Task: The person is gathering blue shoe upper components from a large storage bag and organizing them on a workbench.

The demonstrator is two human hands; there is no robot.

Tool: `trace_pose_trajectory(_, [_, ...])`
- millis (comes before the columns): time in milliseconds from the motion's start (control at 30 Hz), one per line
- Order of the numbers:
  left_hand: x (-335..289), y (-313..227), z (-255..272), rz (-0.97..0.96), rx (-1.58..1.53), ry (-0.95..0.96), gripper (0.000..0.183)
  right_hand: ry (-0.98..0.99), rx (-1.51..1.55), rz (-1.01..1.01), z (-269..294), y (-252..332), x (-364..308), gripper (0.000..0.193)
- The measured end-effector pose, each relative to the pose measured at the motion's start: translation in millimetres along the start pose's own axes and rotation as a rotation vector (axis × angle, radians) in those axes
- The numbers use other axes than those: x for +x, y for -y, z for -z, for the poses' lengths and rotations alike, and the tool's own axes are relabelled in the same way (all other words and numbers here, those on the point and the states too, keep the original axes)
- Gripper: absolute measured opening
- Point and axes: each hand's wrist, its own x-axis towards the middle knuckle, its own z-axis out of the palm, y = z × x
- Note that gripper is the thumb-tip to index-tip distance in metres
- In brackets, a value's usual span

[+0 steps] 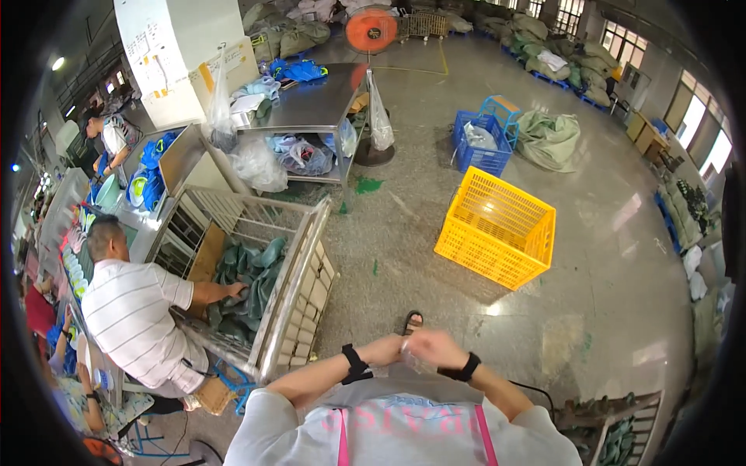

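Left hand (384, 352) and right hand (437, 348): together before the chest; anything gripped, cannot tell. Yellow crate (489, 261): on floor (388, 248), ahead and right of hands, apart. Blue crate (483, 161): beyond it. Railed cart (308, 299), dark-green pieces (250, 281) inside: left. Sacks (594, 71): floor's far right edge.

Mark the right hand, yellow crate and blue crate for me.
Right hand (437, 349), head view: middle of the blurred hand.
Yellow crate (488, 261), head view: near slotted wall.
Blue crate (480, 160), head view: near wall.
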Motion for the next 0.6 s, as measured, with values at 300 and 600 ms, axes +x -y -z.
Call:
trace_pose_trajectory(300, [162.8,52.5,183.7,0.387,-0.709,-0.577,0.01,0.031,-0.279,-0.112,112.2,-154.8,148.9,0.015])
trace_pose_trajectory(600, [231.1,127.2,298.1,0.178,-0.187,-0.488,0.011,-0.092,-0.136,0.163,222.2,-253.5,348.7,0.014])
